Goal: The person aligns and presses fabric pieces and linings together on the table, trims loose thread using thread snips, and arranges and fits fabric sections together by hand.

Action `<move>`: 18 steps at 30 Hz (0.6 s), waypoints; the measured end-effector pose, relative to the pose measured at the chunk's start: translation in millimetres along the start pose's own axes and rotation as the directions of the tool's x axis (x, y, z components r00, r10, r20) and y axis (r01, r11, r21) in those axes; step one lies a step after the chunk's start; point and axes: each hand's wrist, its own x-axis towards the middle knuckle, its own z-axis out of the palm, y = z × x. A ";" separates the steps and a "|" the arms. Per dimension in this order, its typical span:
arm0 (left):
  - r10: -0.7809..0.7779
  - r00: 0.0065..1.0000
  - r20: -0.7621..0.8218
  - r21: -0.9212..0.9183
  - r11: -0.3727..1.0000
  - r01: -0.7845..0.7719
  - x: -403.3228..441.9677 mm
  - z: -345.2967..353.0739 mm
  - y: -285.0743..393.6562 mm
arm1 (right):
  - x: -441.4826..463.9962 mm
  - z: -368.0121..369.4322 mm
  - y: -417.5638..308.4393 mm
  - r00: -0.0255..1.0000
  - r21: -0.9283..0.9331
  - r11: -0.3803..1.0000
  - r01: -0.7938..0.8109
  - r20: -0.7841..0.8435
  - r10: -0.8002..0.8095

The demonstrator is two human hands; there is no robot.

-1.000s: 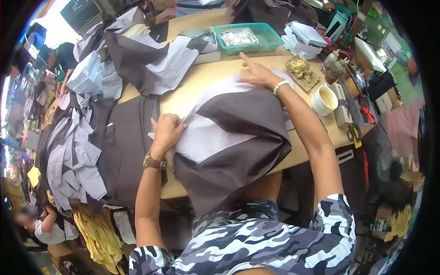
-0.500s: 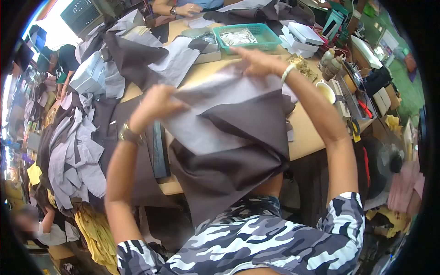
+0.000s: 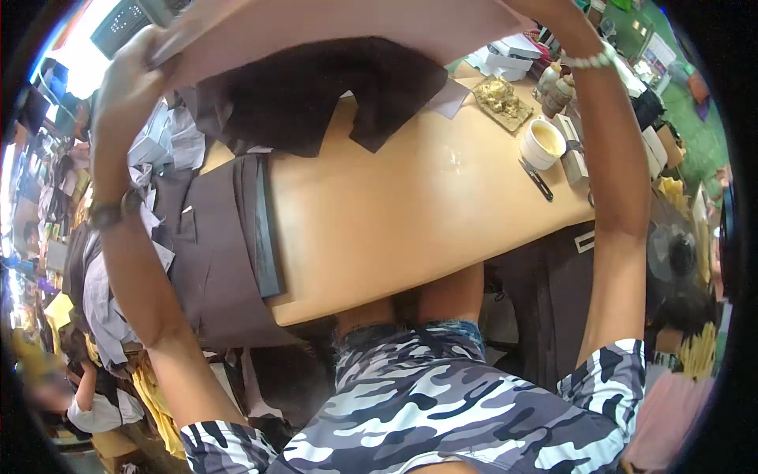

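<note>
My left hand (image 3: 133, 75), raised at the upper left, is closed on the edge of a large brown leather sheet (image 3: 332, 35). The sheet stretches across the top of the view, its surface pinkish brown in the light. At its other end my right hand (image 3: 545, 11) pinches the edge, though the fingers are partly cut off by the frame. Below the sheet, dark brown leather (image 3: 276, 99) with a notched lower edge reaches over the far side of the table (image 3: 355, 213); whether it is part of the held sheet I cannot tell.
Brown pieces (image 3: 209, 237) lie at the table's left beside a dark flat bar (image 3: 268, 229). On the right are a white cup (image 3: 543, 144), a cutter knife (image 3: 537, 182), a board with yellowish lumps (image 3: 503, 103) and bottles (image 3: 557, 95). Another person (image 3: 95, 395) is at the lower left.
Both my hands have risen and spread apart, lifting the leather sheet from in front of my body to the top of the view. The tabletop, cup and cutter knife are now uncovered.
</note>
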 end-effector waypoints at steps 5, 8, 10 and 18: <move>-0.162 0.987 0.004 0.058 0.985 0.162 -34.5 -77.1 -9.8 | -50.4 -24.1 -0.8 0.995 -0.212 0.977 -0.019 0.092 0.039; -0.122 0.985 -0.119 0.137 0.981 0.138 -32.2 -96.3 -21.6 | -71.4 -34.0 3.6 0.992 -0.290 0.956 -0.045 0.100 0.077; -0.059 0.971 -0.233 0.199 0.974 0.107 -21.5 -101.1 -28.1 | -81.3 -35.9 6.3 0.991 -0.326 0.943 -0.064 0.088 0.097; 0.062 0.930 -0.362 0.066 0.997 -0.041 -4.3 12.3 -15.2 | -38.5 28.4 18.4 0.980 -0.310 0.947 -0.087 -0.197 0.026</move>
